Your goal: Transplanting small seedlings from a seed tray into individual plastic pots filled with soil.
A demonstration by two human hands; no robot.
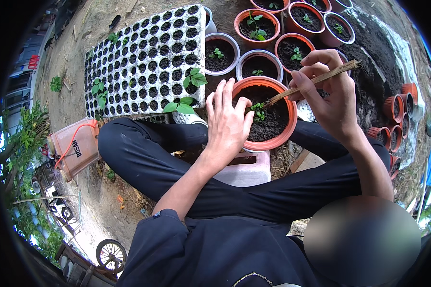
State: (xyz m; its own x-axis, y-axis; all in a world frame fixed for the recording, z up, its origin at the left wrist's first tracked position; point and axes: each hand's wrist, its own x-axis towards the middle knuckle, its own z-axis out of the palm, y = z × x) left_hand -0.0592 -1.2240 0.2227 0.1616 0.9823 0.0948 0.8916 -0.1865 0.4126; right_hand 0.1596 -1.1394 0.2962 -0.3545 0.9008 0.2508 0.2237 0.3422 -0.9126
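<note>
An orange plastic pot [292,120] of dark soil stands in front of me, with a small green seedling [259,114] in it. Over its left rim lies my left hand [227,118], thumb and forefinger curled beside the seedling's leaves. Whether they pinch a leaf is hidden. My right hand [327,95] grips a thin wooden stick [318,79] slantwise, its lower tip at the soil next to the seedling and its frayed end pointing up to the right.
A white seedling tray [140,64] full of round soil cells lies at left. Several potted seedlings, one in a white-rimmed pot [221,53], crowd the far side. A plastic stool [244,172] is below the pot. Stacked orange pots [393,108] and an orange container [75,149] flank me.
</note>
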